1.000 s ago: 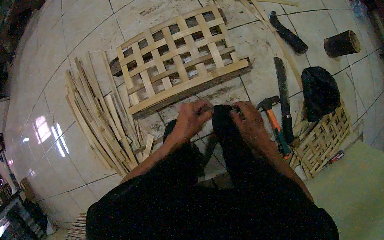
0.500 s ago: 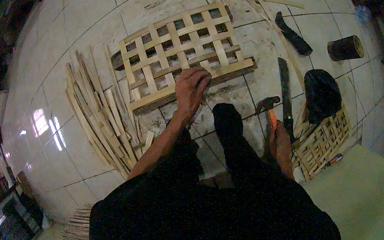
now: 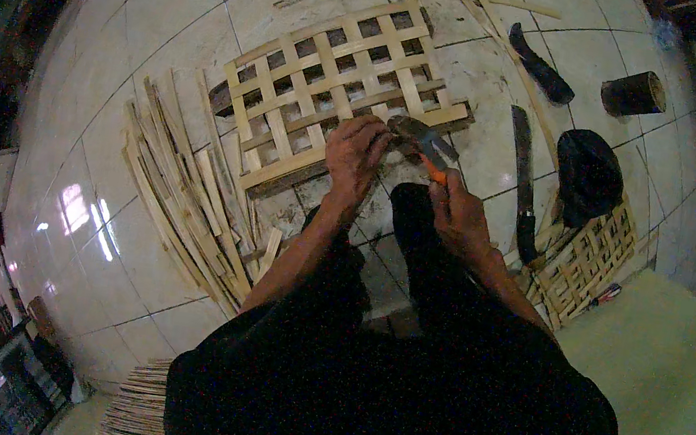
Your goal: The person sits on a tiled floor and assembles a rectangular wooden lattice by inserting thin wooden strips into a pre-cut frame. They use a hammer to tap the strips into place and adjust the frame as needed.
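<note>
A lattice panel [image 3: 325, 58] of woven pale bamboo strips lies tilted on the tiled floor in front of me. My left hand [image 3: 357, 149] rests at its near edge, fingers pressed together; whatever they may pinch is too small to make out. In my right hand [image 3: 462, 211] is a hammer [image 3: 434, 166] with an orange handle, gripped low. The hammer's head is right beside my left fingertips, over the panel's near strip. A dark wooden bar shows beneath that near strip.
Loose bamboo strips [image 3: 182, 184] lie in a pile at left. To the right are a long-bladed machete [image 3: 522, 158], a black bag [image 3: 588, 177], a smaller woven panel [image 3: 587, 253], a dark curved piece [image 3: 540, 64] and a short cylinder [image 3: 634, 94]. A pale green surface [image 3: 656, 381] stands at lower right.
My right hand has swung the hammer up and left, from beside my right leg to my left fingertips. My left hand stays at the panel's near edge.
</note>
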### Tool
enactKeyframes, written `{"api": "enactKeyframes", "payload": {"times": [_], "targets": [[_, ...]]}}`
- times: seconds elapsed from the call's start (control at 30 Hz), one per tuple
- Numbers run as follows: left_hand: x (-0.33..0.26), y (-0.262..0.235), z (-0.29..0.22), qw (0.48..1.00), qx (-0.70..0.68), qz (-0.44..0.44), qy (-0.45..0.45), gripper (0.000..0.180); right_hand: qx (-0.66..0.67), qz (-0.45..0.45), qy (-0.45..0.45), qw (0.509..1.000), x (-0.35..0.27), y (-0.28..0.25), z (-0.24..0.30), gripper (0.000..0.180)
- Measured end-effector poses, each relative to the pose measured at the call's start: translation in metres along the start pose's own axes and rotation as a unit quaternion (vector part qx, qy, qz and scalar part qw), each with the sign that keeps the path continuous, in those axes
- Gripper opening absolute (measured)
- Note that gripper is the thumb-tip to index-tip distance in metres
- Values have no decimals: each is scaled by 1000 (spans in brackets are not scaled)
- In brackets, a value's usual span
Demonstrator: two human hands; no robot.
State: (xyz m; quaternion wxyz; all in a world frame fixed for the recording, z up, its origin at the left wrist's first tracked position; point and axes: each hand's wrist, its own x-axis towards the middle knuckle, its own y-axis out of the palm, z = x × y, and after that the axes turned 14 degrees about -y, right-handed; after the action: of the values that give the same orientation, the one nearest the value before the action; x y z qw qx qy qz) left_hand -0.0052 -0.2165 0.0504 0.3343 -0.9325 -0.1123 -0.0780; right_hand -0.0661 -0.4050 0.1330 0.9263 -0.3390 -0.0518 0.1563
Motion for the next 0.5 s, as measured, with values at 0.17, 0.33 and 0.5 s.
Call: {"api": "enactKeyframes", "payload": {"times": [0.17,0.33,0.5], "targets": [[-2,3,1,999,25,-14,19,17,-93,-1,-34,995,0,21,-24,23],[-1,-1,-1,999,20,-10,24,15,-30,-25,-17,999,1,10,-4,24],[3,-2,0,999,-16,32,15,16,-37,19,34,999,7,14,-20,29]]}}
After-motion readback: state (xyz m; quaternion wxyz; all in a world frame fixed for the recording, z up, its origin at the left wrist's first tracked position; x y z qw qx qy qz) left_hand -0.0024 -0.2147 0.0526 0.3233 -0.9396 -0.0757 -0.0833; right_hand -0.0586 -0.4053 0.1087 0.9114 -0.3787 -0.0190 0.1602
